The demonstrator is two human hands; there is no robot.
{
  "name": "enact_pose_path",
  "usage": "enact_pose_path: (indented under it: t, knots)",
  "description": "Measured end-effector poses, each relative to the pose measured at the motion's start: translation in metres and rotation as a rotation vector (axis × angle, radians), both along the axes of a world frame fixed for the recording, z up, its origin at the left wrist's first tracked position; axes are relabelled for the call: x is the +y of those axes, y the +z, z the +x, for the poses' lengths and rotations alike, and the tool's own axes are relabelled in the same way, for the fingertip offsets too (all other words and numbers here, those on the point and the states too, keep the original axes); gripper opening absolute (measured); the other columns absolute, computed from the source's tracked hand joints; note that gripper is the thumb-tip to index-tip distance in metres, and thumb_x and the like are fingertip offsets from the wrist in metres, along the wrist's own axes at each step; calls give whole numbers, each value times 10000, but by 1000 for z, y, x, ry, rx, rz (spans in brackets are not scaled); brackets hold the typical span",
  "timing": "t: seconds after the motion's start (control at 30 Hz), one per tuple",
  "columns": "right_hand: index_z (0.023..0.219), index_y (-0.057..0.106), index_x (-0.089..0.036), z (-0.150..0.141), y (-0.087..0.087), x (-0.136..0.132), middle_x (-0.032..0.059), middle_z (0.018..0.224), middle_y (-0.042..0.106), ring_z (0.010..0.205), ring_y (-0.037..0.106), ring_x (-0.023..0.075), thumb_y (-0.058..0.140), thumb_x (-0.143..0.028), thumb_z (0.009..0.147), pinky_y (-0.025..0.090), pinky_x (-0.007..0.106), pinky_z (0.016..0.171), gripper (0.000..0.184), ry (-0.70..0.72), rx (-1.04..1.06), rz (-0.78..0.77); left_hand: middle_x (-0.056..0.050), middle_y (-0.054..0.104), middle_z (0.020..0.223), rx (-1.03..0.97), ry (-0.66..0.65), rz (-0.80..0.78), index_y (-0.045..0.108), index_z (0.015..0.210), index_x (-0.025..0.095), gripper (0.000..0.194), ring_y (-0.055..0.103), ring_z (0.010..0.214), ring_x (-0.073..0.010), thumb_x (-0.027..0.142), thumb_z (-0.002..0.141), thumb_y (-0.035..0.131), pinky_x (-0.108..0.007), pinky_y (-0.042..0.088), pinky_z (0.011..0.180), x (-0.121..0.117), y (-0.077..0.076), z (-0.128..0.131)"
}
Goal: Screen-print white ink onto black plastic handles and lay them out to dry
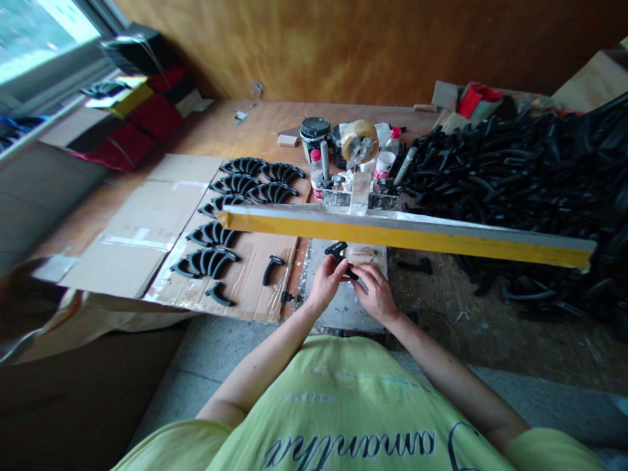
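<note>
hands together, left (pixel 326 284) and right (pixel 375 292) clamped on a black plastic part (pixel 336 250), partly hidden by fingers (pixel 342 267).

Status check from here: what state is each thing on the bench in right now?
Left hand: holding the black plastic handle.
Right hand: fingers on the handle's lower end.
Packing tape roll: standing tilted on edge.
Black tin: lid on.
Red-capped bottle: upright, capped.
Curved black parts: laid in rows on cardboard.
Loose black parts: heaped.
</note>
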State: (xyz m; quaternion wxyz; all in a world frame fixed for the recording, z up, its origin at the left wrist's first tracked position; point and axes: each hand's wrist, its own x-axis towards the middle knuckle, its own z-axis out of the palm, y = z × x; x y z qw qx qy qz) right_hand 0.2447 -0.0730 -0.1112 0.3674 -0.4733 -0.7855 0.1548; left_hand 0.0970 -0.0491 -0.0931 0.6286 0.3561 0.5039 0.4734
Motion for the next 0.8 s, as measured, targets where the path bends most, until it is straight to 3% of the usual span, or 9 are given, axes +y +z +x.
enact_pose_path:
  t: [0.13, 0.23, 0.33, 0.47, 0.57, 0.67, 0.8]
  knots:
    - [1270, 565, -245, 26, -6, 16, 96, 1197, 605, 1143, 550, 256, 597, -299, 886, 471, 450, 1007, 389, 41, -129, -27, -34, 641, 809, 191, -56, -82, 504, 890, 178, 368, 634, 685, -155, 536, 822, 549, -264, 525, 587, 5, -14, -21]
    - [1341, 508, -221, 53, -16, 33, 133, 1316, 541, 1258, 475, 312, 691, -332, 812, 407, 511, 1064, 571, -4, -258, -105, -56, 665, 794, 633, -203, -140, 549, 913, 185, 329, 647, 702, -197, 500, 881, 458, -307, 514, 635, 7, -24, -47]
    - [1390, 451, -203, 73, -25, 49, 151, 1375, 500, 1307, 431, 338, 764, -338, 731, 376, 525, 1084, 741, 0, -353, -226, -105, 682, 933, 1116, -334, -51, 601, 1034, 183, 323, 657, 900, -251, 441, 901, 462, -352, 492, 804, 4, -26, -67]
    - [1405, 417, -199, 80, -33, 63, 156, 1427, 460, 1332, 413, 334, 791, -346, 689, 371, 517, 1085, 821, 56, -363, -301, -174, 634, 1139, 1410, -365, 43, 603, 1134, 149, 445, 613, 1059, -298, 503, 887, 491, -388, 452, 917, 0, -17, -77]
    - [1371, 454, -179, 79, -35, 69, 175, 1403, 482, 1315, 434, 349, 816, -349, 653, 382, 531, 1068, 822, 82, -364, -314, -211, 563, 1272, 1414, -318, 259, 542, 1247, 138, 580, 516, 1208, -354, 521, 815, 598, -452, 384, 1018, 13, -15, -72]
    - [1329, 498, -178, 79, -36, 73, 174, 1369, 515, 1294, 460, 354, 839, -351, 622, 388, 537, 1060, 804, 95, -346, -333, -186, 544, 1320, 1178, -463, 493, 535, 1261, 176, 733, 424, 1305, -371, 449, 634, 798, -458, 302, 1100, 41, -25, -58]
    - [1279, 544, -194, 79, -36, 75, 152, 1371, 521, 1305, 452, 343, 851, -342, 608, 380, 516, 1077, 753, 99, -296, -359, -144, 603, 1237, 916, -598, 440, 604, 1138, 211, 806, 431, 1298, -386, 332, 400, 907, -442, 341, 1072, 78, -46, -36]
